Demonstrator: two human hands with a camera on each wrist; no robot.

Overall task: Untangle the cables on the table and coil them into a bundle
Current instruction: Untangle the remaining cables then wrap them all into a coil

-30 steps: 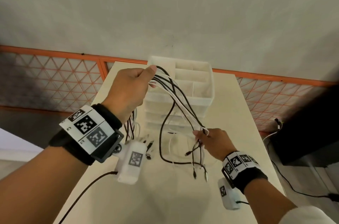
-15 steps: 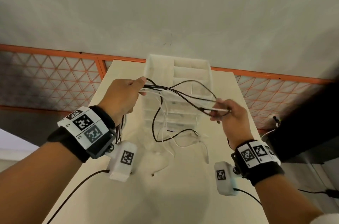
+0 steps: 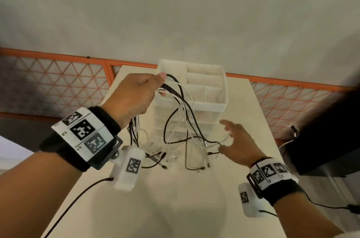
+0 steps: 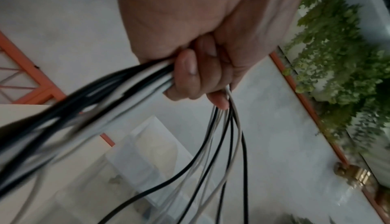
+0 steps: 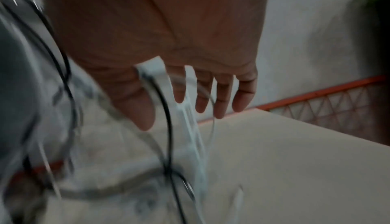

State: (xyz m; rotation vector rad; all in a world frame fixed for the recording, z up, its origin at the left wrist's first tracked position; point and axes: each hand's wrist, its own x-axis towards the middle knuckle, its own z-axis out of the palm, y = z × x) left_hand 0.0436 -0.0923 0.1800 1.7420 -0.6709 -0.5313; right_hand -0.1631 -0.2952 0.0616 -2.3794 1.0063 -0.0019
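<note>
Up high, the left hand (image 3: 134,95) grips the black and white cables (image 3: 181,101) — loose ends trail onto the table (image 3: 194,198) mid-surface; the right hand (image 3: 236,144) spreads its fingers — holding nothing.

Light is reading dim and flat in all three views, source not visible. The head view is bending straight lines toward the edges, and the right hand (image 3: 238,143) is smearing with motion blur. A soft shadow is lying on the table (image 3: 243,159) near the bottom. Left wrist view: the cables (image 4: 69,111) close to the lens are blurring heavily — the hanging strands are staying sharper. Right wrist view is smearing almost throughout — fingers (image 5: 242,94) soft, noisy.
</note>
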